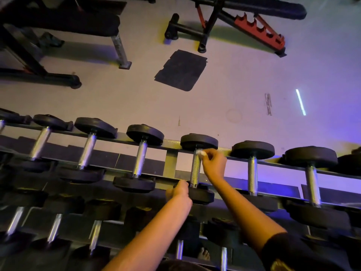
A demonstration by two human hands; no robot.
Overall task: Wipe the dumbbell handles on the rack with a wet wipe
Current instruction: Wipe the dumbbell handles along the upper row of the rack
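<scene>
Lying front-to-back, dumbbell handle point(195, 170)

The fingers of the left hand point(178, 190) slip behind the near head of the dumbbell point(196, 170), so its grip can't be read. The wet wipe point(200, 152) shows only as a white scrap pinched in the right hand point(214, 165). The lower row of dumbbells point(93, 237) is dim, blurred and cut off at the bottom edge.

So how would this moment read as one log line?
right hand: pinches wet wipe on dumbbell handle | left hand: at its near head
</scene>
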